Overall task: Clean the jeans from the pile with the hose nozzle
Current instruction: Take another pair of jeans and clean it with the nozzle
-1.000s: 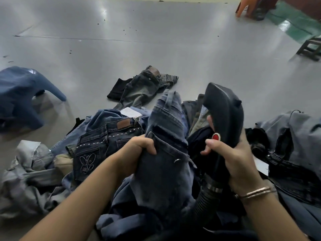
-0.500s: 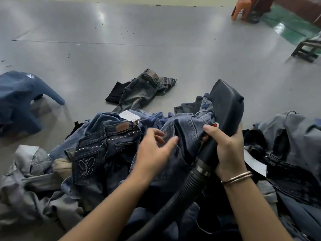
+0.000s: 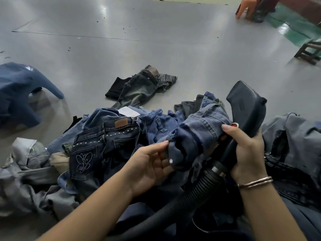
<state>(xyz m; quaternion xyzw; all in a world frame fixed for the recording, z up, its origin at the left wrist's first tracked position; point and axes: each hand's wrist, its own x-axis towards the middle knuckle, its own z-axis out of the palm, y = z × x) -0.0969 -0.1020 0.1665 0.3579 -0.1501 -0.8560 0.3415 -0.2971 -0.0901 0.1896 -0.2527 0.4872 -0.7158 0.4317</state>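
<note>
Right hand [image 3: 247,153] has its grip curled round the neck of the hose nozzle [image 3: 246,108], thumb laid along the top near a small red button, and the same fingers pinch a fold of the blue jeans [image 3: 199,129] against the nozzle. Left hand [image 3: 151,164] lies palm up under the other end of that bunched denim, fingers half bent and the thumb laid over the cloth's edge, so its grip is loose but on the fabric.

The nozzle is smooth matt black plastic, a flat wedge that widens to a broad angled mouth tilted up and away. Below the right hand a metal ring joins it to a black ribbed hose [image 3: 173,206], which curves down to the lower left. The held jeans are mid-blue, worn, with pale stitched seams, rolled into a thick tube between the two hands and touching the nozzle's neck.

Under and around them lies the pile of jeans [image 3: 97,145] on the glossy grey floor [image 3: 156,40]: dark denim with studs and an embroidered butterfly pocket, pale grey denim at left. A faded dark pair [image 3: 139,87] lies apart, farther out.
</note>
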